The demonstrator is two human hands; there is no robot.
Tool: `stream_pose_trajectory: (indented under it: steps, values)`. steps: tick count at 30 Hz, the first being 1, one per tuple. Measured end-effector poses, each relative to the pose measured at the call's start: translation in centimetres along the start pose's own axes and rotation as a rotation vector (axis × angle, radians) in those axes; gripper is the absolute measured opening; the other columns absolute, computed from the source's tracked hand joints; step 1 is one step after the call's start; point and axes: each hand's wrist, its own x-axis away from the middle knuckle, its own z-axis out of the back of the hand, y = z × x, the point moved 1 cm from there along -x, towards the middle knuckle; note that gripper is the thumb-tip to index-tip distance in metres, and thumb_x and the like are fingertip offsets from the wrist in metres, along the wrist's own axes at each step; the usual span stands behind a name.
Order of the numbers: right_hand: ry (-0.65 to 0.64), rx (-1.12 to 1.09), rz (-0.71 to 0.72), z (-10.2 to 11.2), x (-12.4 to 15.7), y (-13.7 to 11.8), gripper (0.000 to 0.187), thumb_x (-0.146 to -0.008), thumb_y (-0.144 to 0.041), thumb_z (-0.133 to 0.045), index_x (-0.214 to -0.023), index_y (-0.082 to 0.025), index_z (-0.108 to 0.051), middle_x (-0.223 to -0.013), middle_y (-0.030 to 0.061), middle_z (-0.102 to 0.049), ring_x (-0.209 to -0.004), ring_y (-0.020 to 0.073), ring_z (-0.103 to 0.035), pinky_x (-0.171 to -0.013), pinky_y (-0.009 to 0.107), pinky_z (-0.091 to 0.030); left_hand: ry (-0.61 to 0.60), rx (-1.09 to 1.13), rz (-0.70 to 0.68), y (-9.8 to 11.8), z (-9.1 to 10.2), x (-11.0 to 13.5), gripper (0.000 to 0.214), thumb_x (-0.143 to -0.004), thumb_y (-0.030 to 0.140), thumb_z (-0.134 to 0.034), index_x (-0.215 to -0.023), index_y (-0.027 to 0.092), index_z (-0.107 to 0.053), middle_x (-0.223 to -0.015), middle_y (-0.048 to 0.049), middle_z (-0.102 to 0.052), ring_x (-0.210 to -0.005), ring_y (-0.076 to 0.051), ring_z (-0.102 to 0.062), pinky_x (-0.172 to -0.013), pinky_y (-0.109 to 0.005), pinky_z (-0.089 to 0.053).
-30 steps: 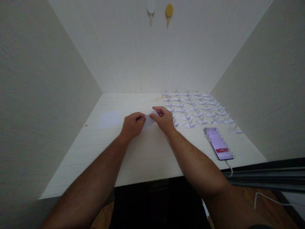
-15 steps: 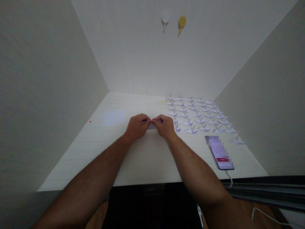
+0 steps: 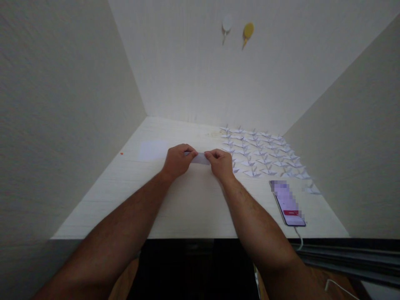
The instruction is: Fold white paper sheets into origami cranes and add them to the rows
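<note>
A small folded strip of pale lilac paper [image 3: 200, 158] lies on the white table [image 3: 193, 204] between my two hands. My left hand [image 3: 176, 160] pinches its left end with curled fingers. My right hand [image 3: 220, 163] pinches its right end the same way. Both hands rest near the middle of the table, knuckles up, about a hand's width apart.
Several rows of small folded paper cranes [image 3: 261, 152] cover the far right of the table. A phone [image 3: 288, 203] with a cable lies at the near right. A flat lilac paper sheet [image 3: 153, 150] lies left of my hands. Two hooks [image 3: 237, 31] hang on the back wall.
My hands came together over the paper, then drew apart along it, leaving a narrow flat strip between them. The view has tilted slightly.
</note>
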Motion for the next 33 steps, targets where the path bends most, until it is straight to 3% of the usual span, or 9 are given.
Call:
stream_pose_trajectory:
  steps: [4, 8, 11, 14, 17, 21, 26, 33]
  values:
    - [0.072, -0.025, -0.014, 0.4, 0.0, -0.1, 0.024, -0.073, -0.040, -0.067, -0.072, -0.017, -0.073, -0.063, 0.0006, -0.068, -0.058, 0.0146, -0.058, -0.057, 0.026, -0.044, 0.032, 0.166, 0.148, -0.9, 0.1, -0.4, 0.015, -0.073, 0.035, -0.068, -0.072, 0.020, -0.071, -0.066, -0.0003, -0.067, -0.060, -0.015, -0.056, -0.062, -0.027, -0.043]
    - [0.066, -0.054, -0.055, 0.4, -0.1, -0.2, 0.025, -0.071, -0.041, -0.068, -0.071, -0.016, -0.073, -0.060, 0.0004, -0.066, -0.056, 0.0139, -0.056, -0.056, 0.026, -0.043, 0.098, 0.481, 0.304, -1.7, -0.2, -0.6, 0.017, -0.068, 0.034, -0.072, -0.071, 0.017, -0.068, -0.066, -0.0006, -0.066, -0.060, -0.012, -0.055, -0.060, -0.025, -0.042]
    - [0.013, -0.096, -0.078, 0.2, -0.1, -0.2, 0.025, -0.071, -0.041, -0.069, -0.070, -0.016, -0.073, -0.057, -0.0003, -0.064, -0.054, 0.0131, -0.055, -0.054, 0.025, -0.042, 0.140, 0.628, 0.385, -2.0, -0.5, -0.7, 0.019, -0.065, 0.034, -0.074, -0.070, 0.017, -0.066, -0.063, 0.0005, -0.063, -0.057, -0.011, -0.052, -0.059, -0.025, -0.041]
    - [-0.133, -0.232, -0.063, 0.0, 0.0, -0.3, 0.026, -0.073, -0.041, -0.067, -0.072, -0.016, -0.073, -0.056, 0.0002, -0.062, -0.053, 0.0120, -0.055, -0.055, 0.025, -0.043, 0.157, 0.769, 0.485, -2.1, -0.4, -0.9, 0.022, -0.062, 0.033, -0.076, -0.069, 0.016, -0.065, -0.065, 0.0000, -0.062, -0.059, -0.011, -0.053, -0.060, -0.026, -0.044]
    - [-0.316, -0.430, -0.061, 0.0, 0.2, -0.5, 0.030, -0.079, -0.041, -0.060, -0.089, -0.017, -0.074, -0.060, 0.0001, -0.064, -0.054, 0.0117, -0.057, -0.056, 0.026, -0.046, 0.053, 0.883, 0.582, -2.0, 0.2, -1.0, 0.026, -0.058, 0.031, -0.079, -0.071, 0.014, -0.066, -0.069, -0.0019, -0.063, -0.064, -0.012, -0.057, -0.062, -0.027, -0.047]
    - [-0.520, -0.573, -0.010, 0.2, 0.4, -0.7, 0.044, -0.073, -0.027, -0.067, -0.117, -0.026, -0.067, -0.076, -0.0023, -0.069, -0.059, 0.0102, -0.058, -0.058, 0.025, -0.048, -0.188, 0.972, 0.633, -1.9, 1.1, -0.9, 0.029, -0.055, 0.027, -0.081, -0.076, 0.011, -0.069, -0.072, -0.0046, -0.065, -0.067, -0.014, -0.059, -0.064, -0.028, -0.048]
    - [-0.707, -0.583, 0.013, 0.1, 0.7, -0.8, 0.036, -0.069, -0.019, -0.070, -0.105, -0.025, -0.071, -0.082, -0.0012, -0.070, -0.068, 0.0115, -0.060, -0.060, 0.026, -0.051, -0.345, 0.986, 0.648, -1.9, 1.4, -0.8, 0.026, -0.059, 0.025, -0.080, -0.077, 0.010, -0.071, -0.069, -0.0065, -0.066, -0.062, -0.015, -0.059, -0.060, -0.029, -0.047]
    - [-0.719, -0.452, -0.050, -0.1, 1.2, -1.1, 0.022, -0.072, -0.028, -0.073, -0.093, -0.022, -0.072, -0.082, -0.0004, -0.071, -0.072, 0.0119, -0.064, -0.067, 0.028, -0.054, -0.428, 0.902, 0.655, -1.8, 1.3, -0.6, 0.020, -0.060, 0.024, -0.079, -0.074, 0.012, -0.071, -0.065, -0.0056, -0.066, -0.058, -0.014, -0.057, -0.057, -0.028, -0.046]
